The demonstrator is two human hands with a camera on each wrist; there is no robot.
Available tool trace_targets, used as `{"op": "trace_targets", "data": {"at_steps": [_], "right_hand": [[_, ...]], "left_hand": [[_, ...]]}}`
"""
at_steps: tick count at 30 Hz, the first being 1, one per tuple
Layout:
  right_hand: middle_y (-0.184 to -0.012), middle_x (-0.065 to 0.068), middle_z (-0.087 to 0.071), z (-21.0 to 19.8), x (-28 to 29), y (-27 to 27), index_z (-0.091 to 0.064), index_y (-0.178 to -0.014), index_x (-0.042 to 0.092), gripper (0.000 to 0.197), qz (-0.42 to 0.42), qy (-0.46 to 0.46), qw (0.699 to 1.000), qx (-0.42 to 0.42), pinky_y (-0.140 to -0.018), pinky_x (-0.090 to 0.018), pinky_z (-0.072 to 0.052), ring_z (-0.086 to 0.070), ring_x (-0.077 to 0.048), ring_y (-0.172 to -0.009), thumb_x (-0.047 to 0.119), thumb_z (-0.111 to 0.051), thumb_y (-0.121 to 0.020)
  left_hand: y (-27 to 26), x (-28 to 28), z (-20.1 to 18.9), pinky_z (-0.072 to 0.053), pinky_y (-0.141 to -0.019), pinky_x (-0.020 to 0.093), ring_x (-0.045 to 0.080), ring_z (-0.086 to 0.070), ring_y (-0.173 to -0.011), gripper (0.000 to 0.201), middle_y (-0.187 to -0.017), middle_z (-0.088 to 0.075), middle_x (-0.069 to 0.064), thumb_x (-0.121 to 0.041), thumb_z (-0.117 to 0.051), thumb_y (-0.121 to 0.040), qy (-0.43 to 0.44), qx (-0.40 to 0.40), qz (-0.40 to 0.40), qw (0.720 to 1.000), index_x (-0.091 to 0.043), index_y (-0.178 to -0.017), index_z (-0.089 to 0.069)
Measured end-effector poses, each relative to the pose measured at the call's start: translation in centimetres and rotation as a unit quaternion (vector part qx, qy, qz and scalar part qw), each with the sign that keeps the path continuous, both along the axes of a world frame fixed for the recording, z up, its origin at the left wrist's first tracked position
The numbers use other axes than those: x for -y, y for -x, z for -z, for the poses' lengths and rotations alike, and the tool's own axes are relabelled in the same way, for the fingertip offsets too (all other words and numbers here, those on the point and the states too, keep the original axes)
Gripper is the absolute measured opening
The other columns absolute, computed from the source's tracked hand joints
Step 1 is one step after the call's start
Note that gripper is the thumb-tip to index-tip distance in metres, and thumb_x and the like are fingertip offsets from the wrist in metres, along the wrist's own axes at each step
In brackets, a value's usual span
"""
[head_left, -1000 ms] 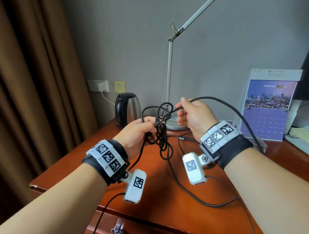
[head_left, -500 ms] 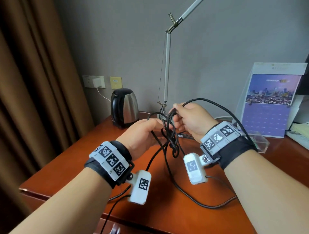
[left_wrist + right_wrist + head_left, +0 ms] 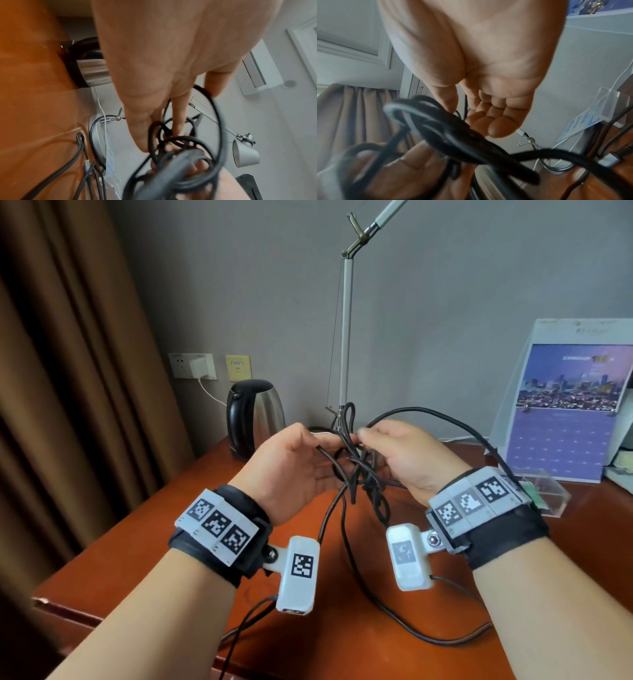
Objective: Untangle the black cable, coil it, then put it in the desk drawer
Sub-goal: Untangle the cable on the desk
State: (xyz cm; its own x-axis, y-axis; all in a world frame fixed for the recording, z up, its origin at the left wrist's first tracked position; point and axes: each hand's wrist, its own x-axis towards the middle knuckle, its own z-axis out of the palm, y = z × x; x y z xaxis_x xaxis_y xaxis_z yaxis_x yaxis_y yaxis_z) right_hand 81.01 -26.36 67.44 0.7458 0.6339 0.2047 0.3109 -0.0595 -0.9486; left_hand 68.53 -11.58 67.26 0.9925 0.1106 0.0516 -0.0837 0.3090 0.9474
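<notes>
cable (image 3: pixel 356 470): black knot I've got up in the air over the desk (image 3: pixel 178 542), loose ends trailing onto the wood
left hand (image 3: pixel 291 463): fingers pinching a strand on the knot's left side
right hand (image 3: pixel 404 460): thumb and fingers pinching loops on its right side
behind: kettle (image 3: pixel 255 414), lamp pole (image 3: pixel 344 337), calendar (image 3: pixel 565 405)
</notes>
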Motion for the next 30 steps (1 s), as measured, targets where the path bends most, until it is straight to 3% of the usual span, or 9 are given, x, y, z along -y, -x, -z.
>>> {"op": "trace_targets", "data": {"at_steps": [2, 4, 7, 12, 16, 18, 21, 27, 30], "right_hand": [[-0.098, -0.013, -0.077, 0.6, 0.3, -0.4, -0.073, -0.101, 0.016, 0.027, 0.0, 0.006, 1.0, 0.002, -0.082, -0.049, -0.054, -0.07, -0.028, -0.088, 0.04, -0.062, -0.094], [-0.113, -0.006, -0.076, 1.4, 0.7, -0.5, -0.073, -0.113, 0.019, 0.028, -0.012, -0.008, 1.0, -0.019, -0.096, -0.043, -0.05, -0.068, -0.018, -0.099, 0.037, -0.064, -0.094], [-0.122, 0.014, -0.071, 2.3, 1.4, -0.6, -0.061, -0.134, 0.03, 0.062, -0.019, 0.043, 0.998, 0.047, -0.11, -0.04, -0.047, -0.065, -0.004, -0.115, 0.045, -0.073, -0.076], [-0.108, 0.014, -0.076, 3.4, 1.4, -0.3, -0.066, -0.12, 0.032, 0.048, -0.021, 0.055, 0.994, 0.092, -0.101, -0.04, -0.053, -0.071, -0.003, -0.102, 0.032, -0.083, -0.075], [-0.082, 0.016, -0.075, 3.6, 1.0, -0.8, -0.071, -0.092, 0.028, 0.013, 0.091, 0.042, 0.985, 0.143, -0.076, -0.031, -0.054, -0.07, -0.001, -0.076, 0.035, -0.077, -0.084], [-0.079, 0.015, -0.074, 3.8, 0.8, -0.9, -0.07, -0.084, 0.027, 0.012, 0.117, 0.029, 0.978, 0.168, -0.07, -0.03, -0.051, -0.068, -0.003, -0.072, 0.037, -0.076, -0.086], [-0.078, 0.015, -0.072, 4.2, 0.7, -0.6, -0.069, -0.08, 0.026, 0.013, 0.135, 0.014, 0.974, 0.179, -0.071, -0.031, -0.052, -0.066, -0.005, -0.073, 0.036, -0.076, -0.086], [-0.087, 0.007, -0.076, 4.7, 0.6, -0.7, -0.074, -0.091, 0.021, 0.019, 0.175, -0.036, 0.977, 0.116, -0.086, -0.045, -0.057, -0.071, -0.012, -0.085, 0.039, -0.071, -0.087], [-0.093, 0.008, -0.077, 4.6, 0.1, 0.0, -0.075, -0.095, 0.022, 0.013, 0.156, -0.068, 0.982, 0.078, -0.093, -0.048, -0.055, -0.072, -0.012, -0.092, 0.033, -0.072, -0.087]], "left_hand": [[-1.0, 0.6, 0.1, -0.046, -0.113, 0.051, 0.04, -0.065, -0.111, 0.051, -0.126, -0.067, 0.029, -0.015, -0.039, -0.094, -0.001, -0.011, -0.071, 0.997, 0.012, -0.133, -0.058], [-2.0, 1.3, 0.3, -0.056, -0.099, 0.045, 0.03, -0.068, -0.087, 0.033, -0.101, -0.072, 0.019, -0.013, -0.044, -0.101, -0.007, -0.02, -0.133, 0.991, 0.004, -0.114, -0.069], [-3.2, 1.7, 1.0, -0.061, -0.084, 0.039, 0.025, -0.067, -0.079, 0.028, -0.099, -0.074, 0.014, -0.021, -0.053, -0.105, -0.002, -0.034, -0.165, 0.986, -0.002, -0.11, -0.073], [-4.4, 1.6, 2.4, -0.06, -0.078, 0.035, 0.015, -0.073, -0.074, 0.032, -0.091, -0.078, 0.007, -0.031, -0.057, -0.105, -0.02, -0.018, -0.109, 0.994, -0.006, -0.105, -0.077], [-5.1, 0.6, 3.8, -0.061, -0.073, 0.032, 0.019, -0.068, -0.073, 0.017, -0.092, -0.074, 0.013, -0.003, -0.059, -0.099, -0.009, 0.042, -0.095, 0.995, 0.001, -0.105, -0.074], [-5.4, -0.1, 4.7, -0.059, -0.068, 0.029, 0.022, -0.064, -0.069, 0.015, -0.087, -0.066, 0.02, 0.011, -0.058, -0.094, -0.005, 0.09, -0.088, 0.992, -0.001, -0.099, -0.067], [-5.7, -0.5, 5.6, -0.057, -0.066, 0.03, 0.026, -0.062, -0.071, 0.027, -0.084, -0.053, 0.019, 0.018, -0.061, -0.089, 0.016, 0.152, -0.089, 0.984, -0.008, -0.092, -0.055], [-4.7, -0.5, 5.4, -0.052, -0.067, 0.029, 0.02, -0.07, -0.07, 0.032, -0.088, -0.064, 0.004, 0.013, -0.064, -0.078, 0.023, 0.228, -0.13, 0.965, -0.007, -0.101, -0.056], [-4.2, -0.1, 5.0, -0.05, -0.06, 0.026, 0.016, -0.064, -0.061, 0.022, -0.078, -0.063, -0.001, 0.008, -0.063, -0.088, 0.038, 0.201, -0.142, 0.968, -0.008, -0.101, -0.056]]}}
